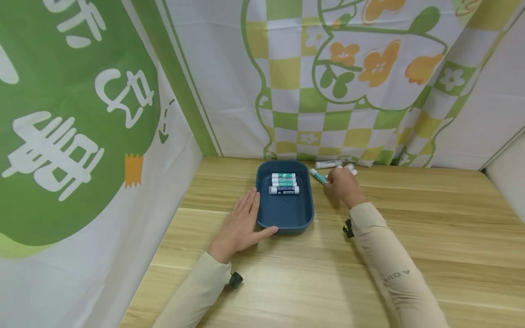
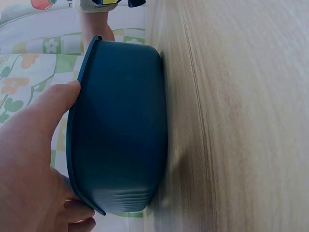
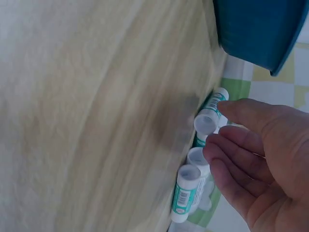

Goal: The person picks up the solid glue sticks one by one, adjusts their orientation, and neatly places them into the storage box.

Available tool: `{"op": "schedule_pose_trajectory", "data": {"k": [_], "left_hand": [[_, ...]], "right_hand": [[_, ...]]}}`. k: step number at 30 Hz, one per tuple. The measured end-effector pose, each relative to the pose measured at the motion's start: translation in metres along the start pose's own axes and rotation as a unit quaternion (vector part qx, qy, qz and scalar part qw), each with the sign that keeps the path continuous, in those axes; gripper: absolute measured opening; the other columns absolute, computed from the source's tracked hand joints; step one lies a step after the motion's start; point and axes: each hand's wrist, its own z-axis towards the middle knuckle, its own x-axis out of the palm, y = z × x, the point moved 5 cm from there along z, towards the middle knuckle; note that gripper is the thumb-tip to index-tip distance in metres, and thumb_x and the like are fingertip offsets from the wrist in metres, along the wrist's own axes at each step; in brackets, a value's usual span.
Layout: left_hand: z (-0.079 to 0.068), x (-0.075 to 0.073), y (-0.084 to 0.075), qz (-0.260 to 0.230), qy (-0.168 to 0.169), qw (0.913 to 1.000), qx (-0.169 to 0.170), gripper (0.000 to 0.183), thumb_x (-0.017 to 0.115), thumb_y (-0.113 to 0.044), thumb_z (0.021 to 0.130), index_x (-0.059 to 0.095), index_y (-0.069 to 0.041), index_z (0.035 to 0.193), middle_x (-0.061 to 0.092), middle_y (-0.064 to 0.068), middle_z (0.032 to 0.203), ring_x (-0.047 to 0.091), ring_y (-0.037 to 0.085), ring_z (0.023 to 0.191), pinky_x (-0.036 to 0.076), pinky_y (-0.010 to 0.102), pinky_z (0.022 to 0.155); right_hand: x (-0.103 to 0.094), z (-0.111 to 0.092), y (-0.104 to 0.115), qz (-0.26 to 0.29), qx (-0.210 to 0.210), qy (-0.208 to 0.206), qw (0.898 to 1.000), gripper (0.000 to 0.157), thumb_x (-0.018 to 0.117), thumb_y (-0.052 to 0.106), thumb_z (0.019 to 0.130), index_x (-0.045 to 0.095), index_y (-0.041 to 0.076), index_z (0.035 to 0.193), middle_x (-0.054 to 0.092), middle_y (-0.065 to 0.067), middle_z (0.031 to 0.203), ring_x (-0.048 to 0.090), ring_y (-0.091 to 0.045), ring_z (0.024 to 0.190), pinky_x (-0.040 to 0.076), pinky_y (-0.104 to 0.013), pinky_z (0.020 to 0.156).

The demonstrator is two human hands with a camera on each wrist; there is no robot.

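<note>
A dark blue plastic box (image 1: 291, 215) stands on the table with several glue sticks (image 1: 284, 178) in a row inside. One with a navy label (image 1: 284, 190) lies nearest in that row. My left hand (image 1: 239, 224) rests on the box's left and near rim, fingers straight and thumb (image 2: 65, 99) spread apart. Right of the box, my right hand (image 1: 344, 186) reaches down at loose glue sticks. Its thumb (image 3: 241, 110) overlaps a teal-labelled glue stick (image 3: 211, 113) in the right wrist view, with its fingertips close beside it and a gap showing between thumb and fingers.
More glue sticks (image 3: 187, 186) lie by the right hand, partly hidden by it in the head view. A whitish glue stick (image 1: 328, 163) lies at the back, near the patterned curtain (image 1: 324, 132). Wood-grain table (image 1: 443, 218) extends to the right.
</note>
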Motion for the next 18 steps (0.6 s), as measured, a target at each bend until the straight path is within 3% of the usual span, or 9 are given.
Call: {"op": "schedule_pose_trajectory", "data": {"k": [7, 15, 18], "left_hand": [[0.001, 0.000, -0.001, -0.001, -0.008, 1.0000, 0.002, 0.112, 0.050, -0.078, 0.097, 0.016, 0.004, 0.167, 0.013, 0.022, 0.177, 0.014, 0.035, 0.166, 0.020, 0.050, 0.135], [0.001, 0.001, 0.001, -0.002, 0.005, 1.0000, -0.004, 0.113, 0.047, -0.079, 0.097, 0.013, 0.003, 0.168, 0.009, 0.020, 0.178, 0.011, 0.033, 0.167, 0.018, 0.050, 0.136], [0.001, 0.001, 0.001, -0.003, 0.009, 0.9999, -0.006, 0.113, 0.047, -0.079, 0.097, 0.012, 0.002, 0.168, 0.008, 0.020, 0.178, 0.010, 0.032, 0.167, 0.017, 0.049, 0.136]], "right_hand": [[0.006, -0.001, -0.001, -0.003, 0.038, 0.012, 0.999, 0.028, 0.065, 0.011, 0.098, 0.070, 0.003, 0.072, 0.065, -0.013, 0.073, 0.057, -0.025, 0.066, 0.050, -0.036, 0.058], [0.010, -0.003, -0.004, 0.017, 0.059, 0.027, 0.998, 0.026, 0.063, 0.008, 0.098, 0.071, 0.004, 0.074, 0.068, -0.014, 0.074, 0.063, -0.027, 0.067, 0.054, -0.033, 0.056], [0.006, -0.001, -0.002, 0.012, 0.048, 0.014, 0.999, 0.028, 0.066, 0.007, 0.096, 0.067, 0.005, 0.068, 0.063, -0.011, 0.070, 0.056, -0.022, 0.060, 0.048, -0.031, 0.052]]}}
